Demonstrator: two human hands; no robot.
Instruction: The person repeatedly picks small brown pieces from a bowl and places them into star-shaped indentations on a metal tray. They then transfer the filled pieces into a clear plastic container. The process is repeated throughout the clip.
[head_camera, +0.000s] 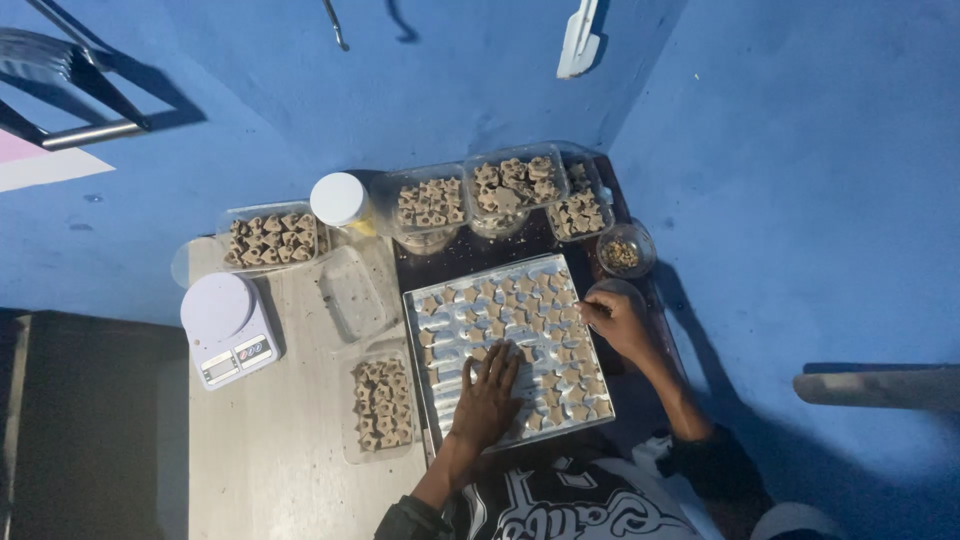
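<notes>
Our left hand (488, 395) is lying flat, fingers spread, on the pale star-shaped dough pieces (545, 330); our right hand (615, 322) is pinching one at the right edge of the rectangular silver metal tray (425, 400) at centre frame. Pressing could be squashing pieces. The tray's long axis is running top-to-bottom, tilting slightly left.

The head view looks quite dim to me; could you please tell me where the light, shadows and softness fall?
In the head view, light is dim and blue-tinted; the metal tray shows mild glare around the left hand; the right hand sits at the tray's darker edge; the wall rack casts a hard shadow; the small cookies look soft, and the frame corners fall dark.
</notes>
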